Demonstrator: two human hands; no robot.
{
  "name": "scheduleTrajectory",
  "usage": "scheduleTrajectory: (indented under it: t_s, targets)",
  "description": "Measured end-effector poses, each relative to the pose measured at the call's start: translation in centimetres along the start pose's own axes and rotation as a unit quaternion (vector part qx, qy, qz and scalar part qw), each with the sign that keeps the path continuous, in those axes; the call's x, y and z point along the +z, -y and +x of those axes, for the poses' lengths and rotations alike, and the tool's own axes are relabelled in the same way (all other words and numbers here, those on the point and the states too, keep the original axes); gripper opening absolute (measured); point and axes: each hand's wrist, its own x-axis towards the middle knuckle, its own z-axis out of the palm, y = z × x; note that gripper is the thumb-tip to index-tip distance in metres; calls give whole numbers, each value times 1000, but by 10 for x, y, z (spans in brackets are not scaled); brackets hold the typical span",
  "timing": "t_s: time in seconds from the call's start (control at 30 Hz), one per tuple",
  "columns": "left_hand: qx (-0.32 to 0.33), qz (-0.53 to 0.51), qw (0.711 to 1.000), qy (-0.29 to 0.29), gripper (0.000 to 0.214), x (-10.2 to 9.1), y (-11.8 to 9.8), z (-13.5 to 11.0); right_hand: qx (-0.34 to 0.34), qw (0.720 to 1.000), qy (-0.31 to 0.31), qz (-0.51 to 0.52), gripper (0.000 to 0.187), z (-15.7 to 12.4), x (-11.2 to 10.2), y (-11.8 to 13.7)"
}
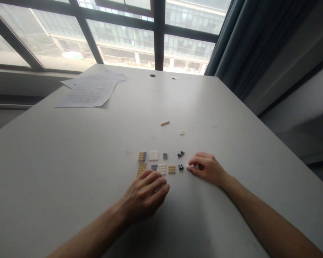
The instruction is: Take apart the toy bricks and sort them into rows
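A small white piece (187, 167) sits at the tips of the right hand's (208, 168) thumb and forefinger, on a white table (78, 172), at the right end of the nearer of two rows of building-block parts. The right fingers are nearly closed and appear to pinch it; its exact shape is too small to make out. For a clean placement, a light pinch kept low to the tabletop would probably serve best, leaving its neighbours undisturbed. The piece lies just left of those fingertips; next, across a narrow gap, comes a dark studded brick (181, 167), then a square tan plate (171, 169). A jumble of black parts (181, 154) lies just behind the brick. The left hand (148, 193) is loosely curled beside a white studded plate (162, 169), partly covering the row's left end; whether its fingers hold anything cannot be told.
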Motion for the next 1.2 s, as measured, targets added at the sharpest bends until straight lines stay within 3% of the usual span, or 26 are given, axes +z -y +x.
scheduleTrajectory:
  t_s: [0.17,0.3,0.47,0.6,0.7,0.77,0.83,1.0,1.2]
  targets:
    - [2,0,1000,-1,12,0,0,0,10,1000,-5,10,13,0,0,1]
    - [-9,-6,1000,-12,13,-1,-2,1,33,998,-43,25,15,1,0,3]
    - [-62,-9,997,-34,13,-1,3,19,71,993,-91,32,13,4,2,3]
    - [-148,18,989,13,13,7,30,58,112,986,-116,48,11,7,3,-2]
    - [-221,51,970,82,29,19,61,96,143,977,-139,69,11,8,3,-5]
    - [-247,83,955,144,40,30,80,117,154,974,-145,79,11,9,3,-7]
    - [-255,92,950,158,41,42,93,132,159,973,-147,85,11,9,4,-7]
    - [-250,108,946,175,23,63,105,145,162,973,-141,87,11,11,4,-5]
    - [-241,108,950,167,30,67,101,147,160,976,-131,76,10,15,3,-4]
